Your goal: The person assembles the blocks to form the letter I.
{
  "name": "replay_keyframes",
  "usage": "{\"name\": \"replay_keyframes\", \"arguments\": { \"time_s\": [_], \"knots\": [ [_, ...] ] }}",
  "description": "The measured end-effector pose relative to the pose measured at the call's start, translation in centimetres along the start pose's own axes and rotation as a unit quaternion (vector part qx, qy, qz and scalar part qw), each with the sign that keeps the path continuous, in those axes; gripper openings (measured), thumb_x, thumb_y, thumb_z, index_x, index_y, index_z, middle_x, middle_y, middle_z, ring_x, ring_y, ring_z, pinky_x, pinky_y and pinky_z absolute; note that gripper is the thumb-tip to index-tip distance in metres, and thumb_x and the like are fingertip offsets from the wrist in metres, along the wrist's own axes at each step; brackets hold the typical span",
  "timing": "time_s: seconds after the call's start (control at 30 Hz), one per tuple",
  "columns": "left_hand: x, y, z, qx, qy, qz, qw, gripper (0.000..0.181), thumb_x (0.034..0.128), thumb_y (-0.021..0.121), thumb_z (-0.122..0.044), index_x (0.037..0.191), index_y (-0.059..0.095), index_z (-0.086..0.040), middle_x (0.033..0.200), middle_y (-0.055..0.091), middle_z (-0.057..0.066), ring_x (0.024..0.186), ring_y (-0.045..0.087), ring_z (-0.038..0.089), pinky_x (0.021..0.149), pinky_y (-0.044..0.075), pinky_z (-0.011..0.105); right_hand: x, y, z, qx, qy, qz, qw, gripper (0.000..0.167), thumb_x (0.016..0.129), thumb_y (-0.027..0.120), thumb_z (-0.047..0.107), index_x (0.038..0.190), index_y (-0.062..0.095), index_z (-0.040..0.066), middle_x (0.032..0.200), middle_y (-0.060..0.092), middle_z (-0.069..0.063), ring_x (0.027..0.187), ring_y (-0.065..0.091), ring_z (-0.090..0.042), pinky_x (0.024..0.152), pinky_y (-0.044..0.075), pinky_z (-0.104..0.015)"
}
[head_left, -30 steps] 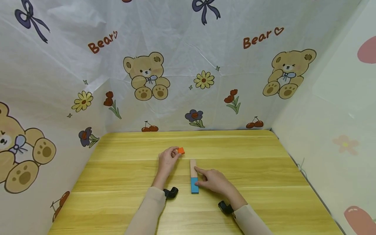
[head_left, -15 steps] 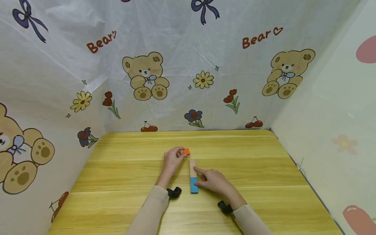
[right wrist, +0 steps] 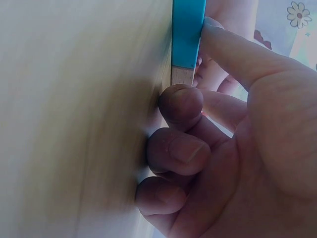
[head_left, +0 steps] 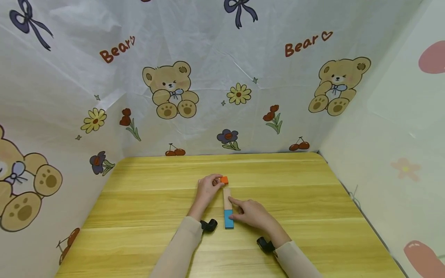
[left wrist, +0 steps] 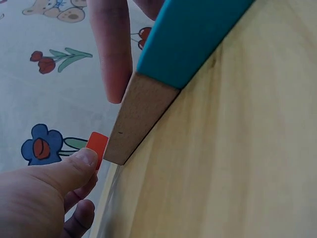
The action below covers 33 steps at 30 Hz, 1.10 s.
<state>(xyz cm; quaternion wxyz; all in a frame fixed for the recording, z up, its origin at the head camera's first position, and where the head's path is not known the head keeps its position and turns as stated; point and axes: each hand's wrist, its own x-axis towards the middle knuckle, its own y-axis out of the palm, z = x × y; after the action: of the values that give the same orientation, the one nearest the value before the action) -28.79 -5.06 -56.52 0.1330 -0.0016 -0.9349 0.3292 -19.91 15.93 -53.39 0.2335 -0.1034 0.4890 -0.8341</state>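
Note:
My left hand (head_left: pixel 206 188) pinches a small orange block (head_left: pixel 225 180) between thumb and fingertips, just beyond the far end of a row of two blocks. In the left wrist view the orange block (left wrist: pixel 98 142) is beside the end of the plain wooden block (left wrist: pixel 141 116). That plain block lies end to end with a blue block (head_left: pixel 228 221) on the table. My right hand (head_left: pixel 254 214) is at the row's right side: its extended index finger touches the plain block and its thumb touches the blue block (right wrist: pixel 187 39). Its other fingers are curled against the tabletop.
The wood-grain table (head_left: pixel 295 185) extends around both hands. A white cloth (head_left: pixel 208 50) printed with bears and flowers hangs behind it and along the sides. Black wrist cameras (head_left: pixel 265 245) sit at both cuffs.
My left hand has moved right with the orange block, bringing it from left of the row to its far end. The right hand and the two blocks have stayed put.

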Motion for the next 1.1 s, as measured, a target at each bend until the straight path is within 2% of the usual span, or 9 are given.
{"name": "replay_keyframes", "arguments": {
  "time_s": [0.17, 0.57, 0.77, 1.1],
  "knots": [
    [0.18, 0.11, 0.05, 0.001, -0.003, 0.007, 1.0000, 0.029, 0.0948, 0.081, -0.021, 0.122, 0.079, -0.012, 0.093, 0.077, 0.001, 0.078, 0.065, 0.015, 0.093, 0.039, 0.042, 0.01, -0.11, 0.22, 0.002, -0.001, 0.001, 1.0000, 0.069, 0.098, 0.074, 0.048, 0.158, 0.054, 0.020, 0.061, 0.043, 0.011, 0.053, 0.030, -0.005, 0.054, 0.025, -0.024],
    [0.26, 0.25, 0.25, 0.020, 0.005, 0.034, 0.9992, 0.027, 0.0959, 0.080, -0.020, 0.122, 0.080, -0.014, 0.089, 0.076, -0.001, 0.083, 0.065, 0.018, 0.089, 0.034, 0.040, -0.03, -0.12, 0.24, 0.004, 0.004, 0.002, 1.0000, 0.070, 0.098, 0.075, 0.047, 0.158, 0.053, 0.020, 0.062, 0.042, 0.011, 0.053, 0.030, -0.005, 0.055, 0.025, -0.024],
    [0.29, 0.42, 0.43, 0.031, 0.011, 0.033, 0.9989, 0.026, 0.0956, 0.081, -0.019, 0.122, 0.080, -0.015, 0.091, 0.076, -0.002, 0.085, 0.065, 0.018, 0.088, 0.033, 0.039, 0.01, -0.07, 0.12, 0.006, 0.005, 0.003, 1.0000, 0.070, 0.098, 0.074, 0.047, 0.159, 0.053, 0.021, 0.062, 0.043, 0.011, 0.053, 0.030, -0.005, 0.054, 0.025, -0.024],
    [0.12, 0.49, 0.57, 0.023, 0.012, 0.036, 0.9990, 0.029, 0.0959, 0.080, -0.020, 0.124, 0.079, -0.013, 0.093, 0.076, -0.001, 0.087, 0.064, 0.019, 0.087, 0.031, 0.038, -0.05, -0.08, 0.08, 0.001, 0.004, 0.006, 1.0000, 0.069, 0.098, 0.074, 0.047, 0.159, 0.053, 0.020, 0.062, 0.045, 0.011, 0.053, 0.031, -0.005, 0.054, 0.026, -0.024]
  ]
}}
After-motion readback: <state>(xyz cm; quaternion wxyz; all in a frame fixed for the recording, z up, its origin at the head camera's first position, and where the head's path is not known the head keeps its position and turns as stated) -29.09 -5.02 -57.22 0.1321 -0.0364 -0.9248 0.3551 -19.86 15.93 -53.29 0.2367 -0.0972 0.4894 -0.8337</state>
